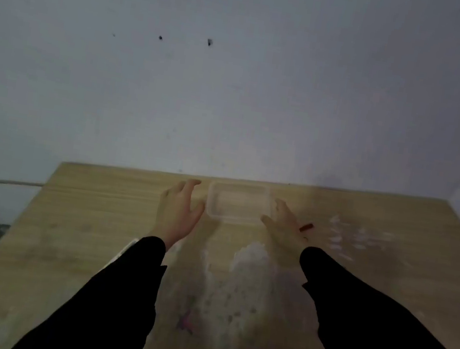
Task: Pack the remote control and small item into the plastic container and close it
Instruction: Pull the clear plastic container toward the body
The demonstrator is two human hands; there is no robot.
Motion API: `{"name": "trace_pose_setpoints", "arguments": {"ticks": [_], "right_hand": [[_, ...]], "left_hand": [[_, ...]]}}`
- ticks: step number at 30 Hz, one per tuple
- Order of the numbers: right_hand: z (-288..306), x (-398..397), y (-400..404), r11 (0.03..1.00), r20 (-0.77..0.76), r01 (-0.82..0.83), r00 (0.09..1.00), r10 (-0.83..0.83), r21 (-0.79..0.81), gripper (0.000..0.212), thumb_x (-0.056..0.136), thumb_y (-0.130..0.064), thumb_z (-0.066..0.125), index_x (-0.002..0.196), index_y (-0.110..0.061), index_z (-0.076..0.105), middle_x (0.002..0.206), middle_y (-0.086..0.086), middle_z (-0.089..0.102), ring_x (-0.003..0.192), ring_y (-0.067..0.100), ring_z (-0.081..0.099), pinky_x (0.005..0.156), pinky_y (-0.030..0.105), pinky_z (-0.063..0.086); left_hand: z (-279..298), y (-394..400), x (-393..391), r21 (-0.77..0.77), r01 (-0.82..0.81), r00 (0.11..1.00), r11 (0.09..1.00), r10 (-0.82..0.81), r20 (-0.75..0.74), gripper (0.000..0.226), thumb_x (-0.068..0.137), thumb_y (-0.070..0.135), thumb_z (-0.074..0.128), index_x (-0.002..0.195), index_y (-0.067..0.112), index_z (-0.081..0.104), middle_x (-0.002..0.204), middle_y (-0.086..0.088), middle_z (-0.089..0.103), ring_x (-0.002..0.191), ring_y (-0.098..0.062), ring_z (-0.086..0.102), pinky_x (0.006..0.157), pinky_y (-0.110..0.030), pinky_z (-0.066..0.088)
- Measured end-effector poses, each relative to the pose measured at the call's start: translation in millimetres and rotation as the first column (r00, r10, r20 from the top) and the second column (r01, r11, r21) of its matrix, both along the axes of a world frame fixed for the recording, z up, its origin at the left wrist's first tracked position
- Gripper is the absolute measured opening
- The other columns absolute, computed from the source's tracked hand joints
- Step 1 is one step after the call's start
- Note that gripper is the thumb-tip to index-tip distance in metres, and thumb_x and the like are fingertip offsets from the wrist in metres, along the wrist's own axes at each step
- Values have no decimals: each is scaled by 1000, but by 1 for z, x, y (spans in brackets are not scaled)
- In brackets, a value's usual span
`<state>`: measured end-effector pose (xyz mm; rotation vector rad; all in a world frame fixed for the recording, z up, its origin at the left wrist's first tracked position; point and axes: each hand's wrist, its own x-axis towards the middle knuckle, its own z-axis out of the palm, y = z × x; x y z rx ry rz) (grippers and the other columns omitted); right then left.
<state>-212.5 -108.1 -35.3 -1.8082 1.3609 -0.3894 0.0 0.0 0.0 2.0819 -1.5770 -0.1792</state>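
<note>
Clear plastic container (238,202) at far edge of wooden tabletop (89,231) | my left hand (178,211) beside it, fingers spread | my right hand (284,221) at its right end, contact unclear, empty

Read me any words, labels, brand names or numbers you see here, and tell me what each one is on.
None can be read.
The clear plastic container between the left hand and right hand shows no print.
The wooden table has only pale smudges and a pink mark, too blurred to tell.
The wall shows only dark spots.
</note>
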Motion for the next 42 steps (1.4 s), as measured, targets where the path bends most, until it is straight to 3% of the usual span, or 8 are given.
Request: {"name": "trace_pose_setpoints", "arguments": {"ticks": [9, 17, 26, 29, 31, 33, 37, 42], "right_hand": [[-56, 11, -39, 973, 122, 146, 978, -169, 182, 49, 90, -14, 51, 137, -11, 36, 138, 9, 50, 124, 25, 49, 103, 33, 38], [-67, 9, -31, 976, 198, 146, 964, -176, 159, 45, 86, -2, 47, 129, -15, 49, 122, 3, 62, 108, 19, 60, 96, 39, 50], [-72, -14, 67, 983, 145, 154, 975, -168, 100, 45, 86, 4, 47, 129, -5, 46, 122, 17, 59, 110, 31, 57, 86, 29, 41], [-67, -24, 106, 991, 148, 103, 982, -115, 86, 52, 88, 4, 44, 137, -11, 40, 132, 14, 54, 104, 27, 56, 85, 25, 40], [-65, -32, 128, 992, 145, 86, 985, -99, 89, 52, 88, 5, 44, 137, -14, 41, 126, 10, 58, 95, 22, 57, 79, 21, 40], [-63, -39, 153, 990, 131, 97, 985, -109, 99, 54, 88, 4, 45, 137, -16, 41, 119, 1, 57, 101, 20, 57, 80, 22, 40], [-67, -50, 191, 985, 159, 146, 974, -159, 89, 53, 88, 5, 46, 137, -16, 42, 129, 7, 56, 112, 23, 56, 89, 30, 45], [-79, -58, 216, 981, 180, 151, 969, -171, 122, 50, 93, -2, 45, 140, -19, 38, 140, 6, 48, 123, 21, 49, 104, 46, 43]], "left_hand": [[-70, -54, -15, 152, -286, 823, 946, 324, -467, 46, 89, 6, 49, 134, 2, 40, 130, -24, 54, 116, -34, 54, 97, -40, 45], [-84, -52, -17, 198, -310, 773, 930, 368, -517, 37, 86, -1, 49, 122, -1, 55, 121, -20, 64, 108, -29, 62, 85, -23, 43], [-90, 58, -42, 193, -345, 738, 918, 393, -549, 37, 86, -1, 51, 122, 3, 57, 120, -18, 65, 110, -26, 62, 97, -38, 49], [-85, 97, -57, 178, -356, 721, 917, 391, -572, 34, 89, 3, 51, 122, 9, 58, 113, -10, 69, 98, -10, 65, 81, -21, 50], [-84, 120, -65, 169, -328, 703, 929, 360, -613, 28, 92, 3, 49, 113, 19, 59, 87, -1, 71, 62, 6, 65, 55, -10, 49], [-87, 142, -69, 164, -306, 687, 938, 337, -644, 27, 91, 0, 49, 113, 11, 61, 80, -9, 71, 51, -3, 64, 45, -9, 47], [-89, 174, -74, 172, -312, 725, 934, 351, -592, 34, 89, 4, 54, 123, 4, 56, 114, -11, 66, 99, -15, 61, 79, -16, 45], [-92, 191, -73, 156, -258, 784, 953, 301, -543, 33, 90, 6, 53, 123, 5, 56, 116, -15, 66, 106, -27, 63, 91, -36, 51]]}}
